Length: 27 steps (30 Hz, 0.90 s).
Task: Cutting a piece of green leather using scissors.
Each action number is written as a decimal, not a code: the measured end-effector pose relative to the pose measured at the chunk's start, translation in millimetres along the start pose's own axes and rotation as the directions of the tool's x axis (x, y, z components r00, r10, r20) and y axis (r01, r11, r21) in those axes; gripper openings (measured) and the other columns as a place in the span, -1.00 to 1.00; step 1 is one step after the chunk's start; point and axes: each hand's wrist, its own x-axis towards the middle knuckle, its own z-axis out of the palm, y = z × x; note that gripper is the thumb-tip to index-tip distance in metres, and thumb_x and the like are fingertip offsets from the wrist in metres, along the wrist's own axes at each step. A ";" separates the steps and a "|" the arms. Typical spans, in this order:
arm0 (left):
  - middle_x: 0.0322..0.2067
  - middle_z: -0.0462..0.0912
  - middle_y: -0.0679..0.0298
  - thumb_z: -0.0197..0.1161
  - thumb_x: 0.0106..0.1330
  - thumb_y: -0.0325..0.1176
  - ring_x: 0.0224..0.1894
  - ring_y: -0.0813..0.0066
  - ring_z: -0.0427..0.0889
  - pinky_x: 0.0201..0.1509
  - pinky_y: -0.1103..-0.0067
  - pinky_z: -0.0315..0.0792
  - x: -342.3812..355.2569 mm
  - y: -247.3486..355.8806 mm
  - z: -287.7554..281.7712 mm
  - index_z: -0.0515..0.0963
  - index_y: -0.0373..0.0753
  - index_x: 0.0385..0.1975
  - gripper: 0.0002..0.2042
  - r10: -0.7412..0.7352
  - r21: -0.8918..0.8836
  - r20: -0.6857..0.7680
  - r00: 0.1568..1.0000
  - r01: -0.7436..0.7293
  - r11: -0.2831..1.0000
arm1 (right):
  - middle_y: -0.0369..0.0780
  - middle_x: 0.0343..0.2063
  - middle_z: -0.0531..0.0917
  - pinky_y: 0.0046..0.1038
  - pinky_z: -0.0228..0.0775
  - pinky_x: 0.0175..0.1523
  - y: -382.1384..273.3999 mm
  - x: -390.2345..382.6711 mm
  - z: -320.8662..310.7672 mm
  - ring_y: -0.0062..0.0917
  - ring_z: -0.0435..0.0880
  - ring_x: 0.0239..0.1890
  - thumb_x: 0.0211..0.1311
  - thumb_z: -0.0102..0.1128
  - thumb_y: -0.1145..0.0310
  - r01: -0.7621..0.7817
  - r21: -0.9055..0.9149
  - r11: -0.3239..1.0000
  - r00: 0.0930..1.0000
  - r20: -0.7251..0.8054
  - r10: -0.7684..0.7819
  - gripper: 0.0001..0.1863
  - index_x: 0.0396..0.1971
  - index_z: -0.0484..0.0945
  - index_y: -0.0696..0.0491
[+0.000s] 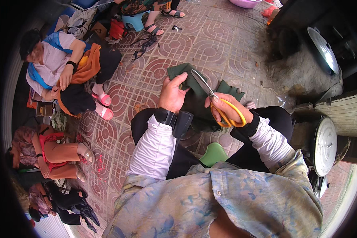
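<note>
Dark green cloth hangs between my knees, its upper edge raised in front of me. My left hand pinches that edge between thumb and fingers. In my right hand are scissors with yellow handles, the fingers wrapped round the loops. The blades point up and to the left, over the cloth and beside my left hand; they look closed or nearly so. Both wrists wear black bands. A green stool shows between my legs.
Several people sit at the left, one with orange cloth on the lap. A blue stool and dark scraps are ahead. At the right stand a clay stove and a pot with a metal lid. A purple basin is far off.
</note>
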 end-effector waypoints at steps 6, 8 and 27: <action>-0.21 0.59 0.32 0.16 0.23 -0.48 -0.14 0.48 0.57 -0.01 0.40 0.41 6.1 3.9 5.0 0.52 -0.23 -0.15 -0.80 -0.021 0.029 0.044 0.999 0.020 0.999 | -0.38 -0.69 0.39 -0.67 0.24 -0.49 3.3 9.4 -1.7 -0.75 0.37 -0.64 0.38 -0.13 0.04 0.126 -0.148 0.981 0.987 -0.082 -0.139 -0.62 -0.26 0.46 0.08; -0.21 0.59 0.31 0.15 0.24 -0.48 -0.14 0.47 0.56 -0.01 0.41 0.41 7.0 2.7 5.1 0.51 -0.24 -0.13 -0.79 -0.017 0.035 0.056 0.998 0.015 0.999 | -0.38 -0.69 0.38 -0.68 0.22 -0.51 6.5 10.3 -3.1 -0.76 0.35 -0.65 0.38 -0.13 0.04 0.129 -0.151 0.980 0.987 -0.080 -0.142 -0.62 -0.26 0.46 0.08; -0.21 0.59 0.28 0.15 0.24 -0.46 -0.14 0.47 0.57 -0.02 0.43 0.41 7.4 -3.1 4.7 0.51 -0.27 -0.13 -0.79 -0.003 0.061 0.067 0.998 -0.001 0.998 | -0.38 -0.71 0.36 -0.68 0.20 -0.60 1.1 6.9 0.1 -0.76 0.36 -0.71 0.38 -0.11 0.03 0.049 -0.032 0.998 0.997 -0.060 -0.051 -0.61 -0.31 0.46 0.08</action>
